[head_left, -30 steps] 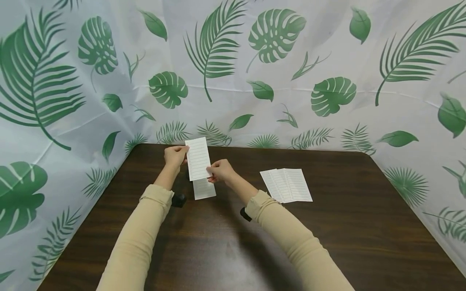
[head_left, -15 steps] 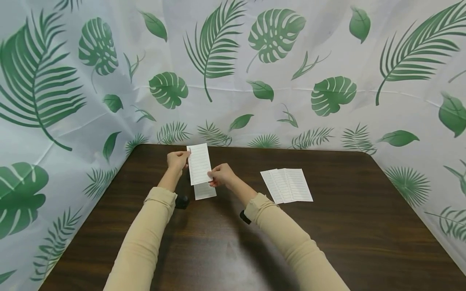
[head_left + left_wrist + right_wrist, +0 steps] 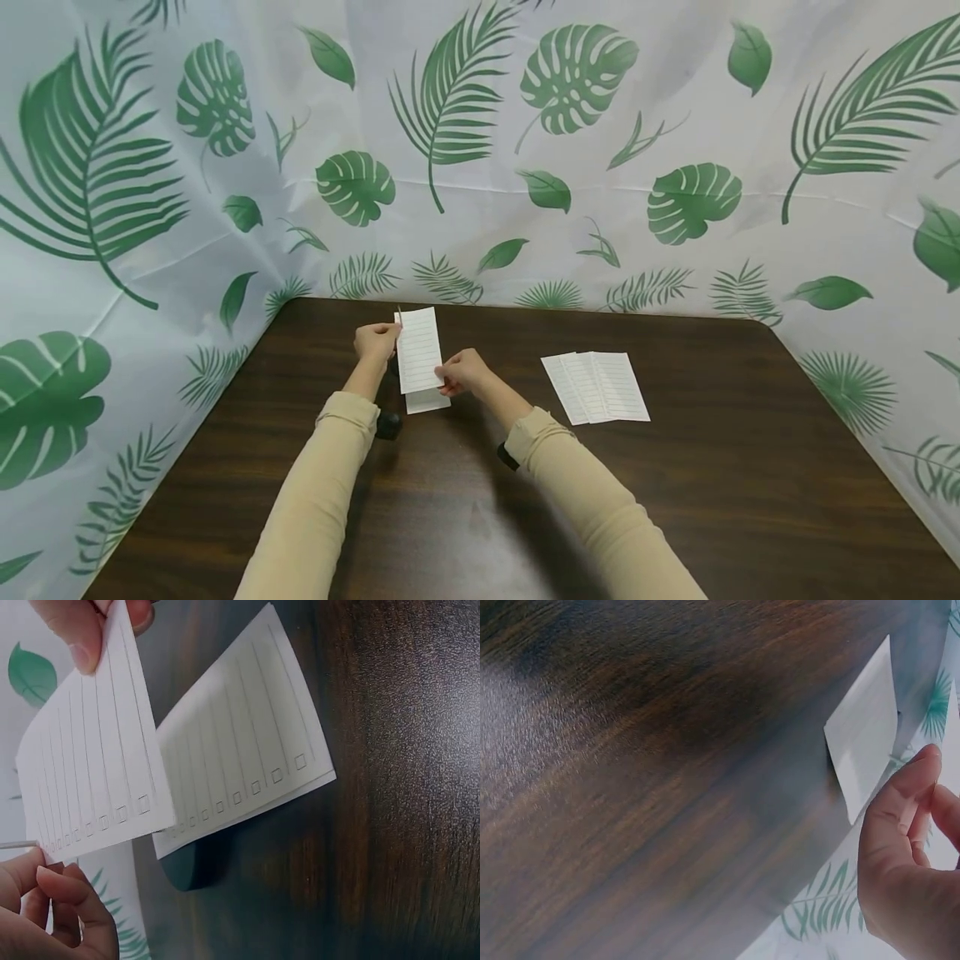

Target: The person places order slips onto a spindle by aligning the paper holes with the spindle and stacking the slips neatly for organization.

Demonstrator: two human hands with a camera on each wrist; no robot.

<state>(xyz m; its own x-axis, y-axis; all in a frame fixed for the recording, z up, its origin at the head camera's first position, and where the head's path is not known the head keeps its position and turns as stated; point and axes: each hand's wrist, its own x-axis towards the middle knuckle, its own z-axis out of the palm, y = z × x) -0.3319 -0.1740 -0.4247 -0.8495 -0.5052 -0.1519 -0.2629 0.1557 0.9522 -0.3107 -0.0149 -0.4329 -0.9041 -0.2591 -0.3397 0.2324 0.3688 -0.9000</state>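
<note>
My left hand (image 3: 377,342) pinches the upper left edge of a white lined checklist sheet (image 3: 418,350), raised over the table and tilted. A thin, light rod (image 3: 15,844) sticks out from the same fingertips at the sheet's corner, its kind unclear. The right hand (image 3: 463,371) pinches the sheet's lower right corner between thumb and fingers. Beneath lies a small stack of similar lined sheets (image 3: 244,750), partly covered by the held one in the head view. A dark rounded object (image 3: 180,870) shows at that stack's edge.
To the right, several white lined sheets (image 3: 596,387) lie fanned out on the dark wooden table (image 3: 712,483). A white curtain with green leaves (image 3: 480,150) surrounds the table's back and sides. Black bands (image 3: 387,425) sit at the wrists.
Both hands have lowered the sheet toward the stack beneath, covering more of it in the head view. The thin rod now rises above the sheet's upper left edge.
</note>
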